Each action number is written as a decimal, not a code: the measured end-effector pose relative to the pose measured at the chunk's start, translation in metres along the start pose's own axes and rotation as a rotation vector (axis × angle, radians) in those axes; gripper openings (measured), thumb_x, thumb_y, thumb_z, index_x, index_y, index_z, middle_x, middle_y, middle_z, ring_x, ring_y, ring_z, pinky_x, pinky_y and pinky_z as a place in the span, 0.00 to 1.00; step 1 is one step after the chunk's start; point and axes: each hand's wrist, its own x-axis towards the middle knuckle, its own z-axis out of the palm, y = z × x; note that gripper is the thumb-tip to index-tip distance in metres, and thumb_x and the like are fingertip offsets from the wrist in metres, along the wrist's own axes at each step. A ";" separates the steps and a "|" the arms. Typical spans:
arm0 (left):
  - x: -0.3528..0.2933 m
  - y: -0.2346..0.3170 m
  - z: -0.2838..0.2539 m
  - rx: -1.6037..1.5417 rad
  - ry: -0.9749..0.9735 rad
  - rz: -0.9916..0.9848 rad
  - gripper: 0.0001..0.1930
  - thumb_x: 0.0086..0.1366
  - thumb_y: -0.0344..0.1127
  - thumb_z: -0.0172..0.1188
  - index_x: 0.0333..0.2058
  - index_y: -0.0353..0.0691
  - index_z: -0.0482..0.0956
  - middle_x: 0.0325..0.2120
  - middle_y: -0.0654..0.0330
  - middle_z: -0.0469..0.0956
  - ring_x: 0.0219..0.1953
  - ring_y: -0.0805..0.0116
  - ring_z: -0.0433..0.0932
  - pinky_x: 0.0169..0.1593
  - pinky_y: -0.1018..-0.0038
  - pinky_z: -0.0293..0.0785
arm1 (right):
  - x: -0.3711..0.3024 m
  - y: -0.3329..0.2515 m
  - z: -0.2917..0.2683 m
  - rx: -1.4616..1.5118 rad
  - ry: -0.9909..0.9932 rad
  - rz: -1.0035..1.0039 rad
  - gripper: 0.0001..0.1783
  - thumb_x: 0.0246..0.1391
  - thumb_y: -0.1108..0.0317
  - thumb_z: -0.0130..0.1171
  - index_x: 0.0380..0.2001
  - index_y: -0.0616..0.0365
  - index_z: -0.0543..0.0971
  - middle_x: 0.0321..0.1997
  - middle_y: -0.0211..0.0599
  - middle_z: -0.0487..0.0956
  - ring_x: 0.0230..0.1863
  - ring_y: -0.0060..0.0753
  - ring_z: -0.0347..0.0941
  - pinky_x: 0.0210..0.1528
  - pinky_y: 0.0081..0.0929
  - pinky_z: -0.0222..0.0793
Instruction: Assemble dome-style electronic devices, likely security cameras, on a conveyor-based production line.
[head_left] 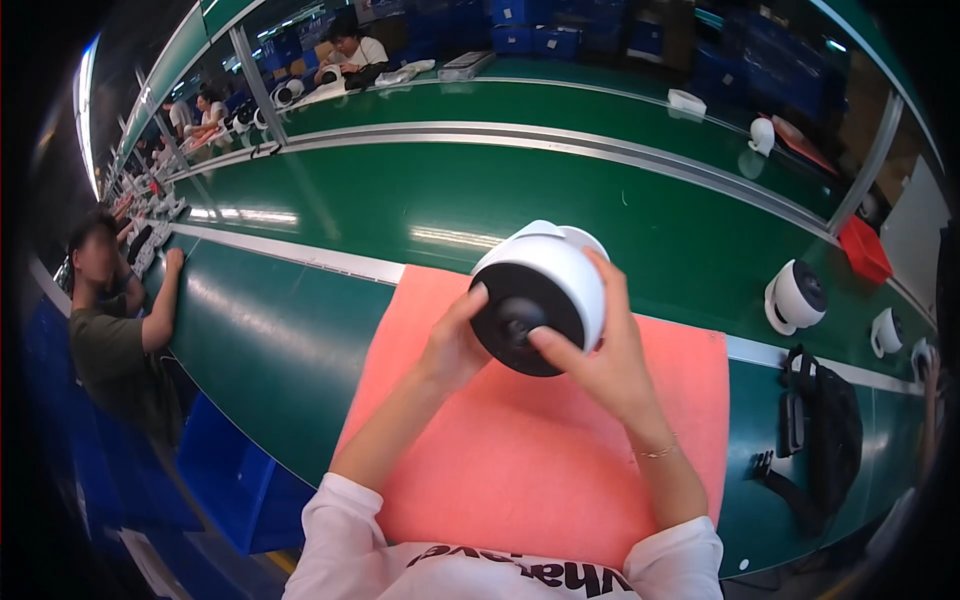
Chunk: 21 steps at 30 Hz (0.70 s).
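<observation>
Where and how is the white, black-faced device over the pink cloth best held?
Probably by its rounded white shell, left grip and right grip coming from opposite sides: the shell bulges wide, and this spares the black face, where the right thumb rests.

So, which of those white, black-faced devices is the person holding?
The central white device, gripped by the left hand and right hand above the pink cloth. The nearer device to its right and the one beyond stand untouched on the green surface.
</observation>
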 end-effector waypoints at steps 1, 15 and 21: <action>0.006 -0.006 0.007 -0.131 0.108 0.007 0.30 0.60 0.53 0.45 0.53 0.35 0.60 0.47 0.52 0.68 0.49 0.62 0.69 0.51 0.67 0.68 | -0.004 0.000 0.003 -0.158 0.029 -0.108 0.46 0.38 0.57 0.67 0.57 0.60 0.53 0.54 0.54 0.61 0.54 0.52 0.61 0.50 0.40 0.63; 0.051 -0.030 0.006 -0.266 0.238 0.160 0.33 0.59 0.58 0.35 0.45 0.30 0.69 0.39 0.47 0.73 0.39 0.56 0.75 0.42 0.69 0.72 | -0.010 0.025 0.016 -0.344 0.167 -0.427 0.52 0.24 0.66 0.72 0.57 0.50 0.56 0.56 0.62 0.57 0.49 0.55 0.67 0.42 0.40 0.70; 0.056 -0.035 0.000 -0.237 0.225 0.159 0.32 0.59 0.57 0.35 0.44 0.31 0.70 0.38 0.48 0.74 0.39 0.57 0.75 0.41 0.69 0.72 | -0.007 0.027 0.014 -0.346 0.172 -0.450 0.53 0.23 0.66 0.72 0.57 0.53 0.57 0.56 0.61 0.57 0.50 0.56 0.66 0.43 0.39 0.70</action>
